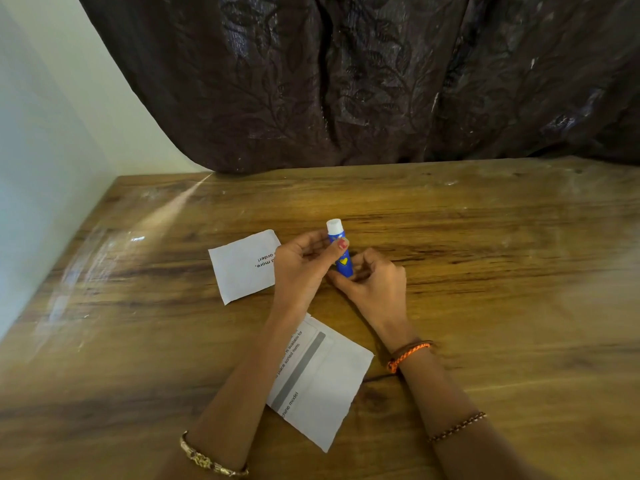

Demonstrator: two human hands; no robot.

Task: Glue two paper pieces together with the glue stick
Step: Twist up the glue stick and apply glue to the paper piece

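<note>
- Glue stick: blue body, yellow heart on the label, white cap end pointing up and away from the person. Held upright-ish, slightly tilted, above the table, between both hands.
- Left hand: fingers curled round the upper part of the stick, thumb with red nail polish pressed on the blue body just below the white end.
- Right hand: fingers curled, pinching the lower end of the stick from the right and from below.
- Small paper piece: flat on the table, just left of the left hand, printed text upside down to the camera, its right edge hidden behind the hand.
- Larger paper piece: flat on the table nearer the person, between the two forearms, grey bar and printed lines on it; left forearm crosses over its left edge. Apart from the small piece.
- Wrists: gold bangle on the left forearm; orange cord bracelet and beaded bracelet on the right.
- Background: dark brown leaf-pattern curtain behind the table, pale wall to the left.
</note>
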